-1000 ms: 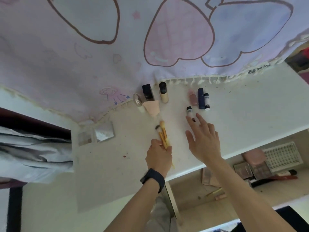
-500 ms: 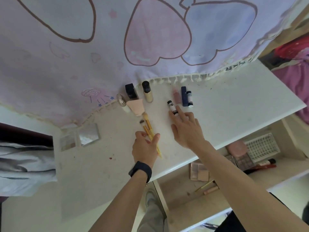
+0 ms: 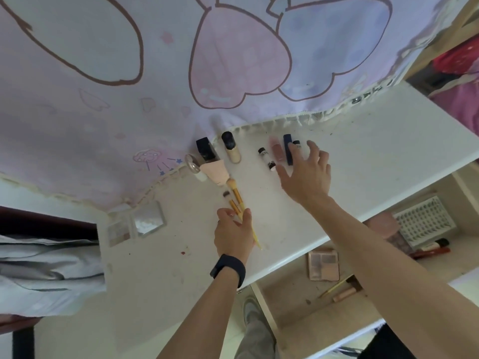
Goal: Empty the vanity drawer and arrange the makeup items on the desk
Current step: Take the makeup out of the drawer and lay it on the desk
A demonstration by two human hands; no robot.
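Observation:
Makeup lies in a row at the back of the white desk (image 3: pixel 363 161). My left hand (image 3: pixel 234 235) pinches the handles of several yellow makeup brushes (image 3: pixel 237 199), whose heads point at a pink sponge (image 3: pixel 216 172). My right hand (image 3: pixel 307 177) hovers with fingers spread, its fingertips over a dark blue tube (image 3: pixel 287 147) and a small black-capped bottle (image 3: pixel 296 144). Left of them lie a pink lip gloss (image 3: pixel 276 151) and a small white tube (image 3: pixel 267 158). A foundation bottle (image 3: pixel 232 150) and a black bottle (image 3: pixel 206 150) lie further left.
The open drawer (image 3: pixel 290 301) at lower right holds an eyeshadow palette (image 3: pixel 323 265), a pencil (image 3: pixel 335 288), a white basket (image 3: pixel 425 221) and a red tube (image 3: pixel 431 249). A mirror compact (image 3: pixel 147 219) lies on the desk's left. A patterned cloth (image 3: pixel 103 104) hangs over the back.
My right hand moved right and back, from the small white tube to the dark blue tube. My left hand kept hold of the brushes near the sponge.

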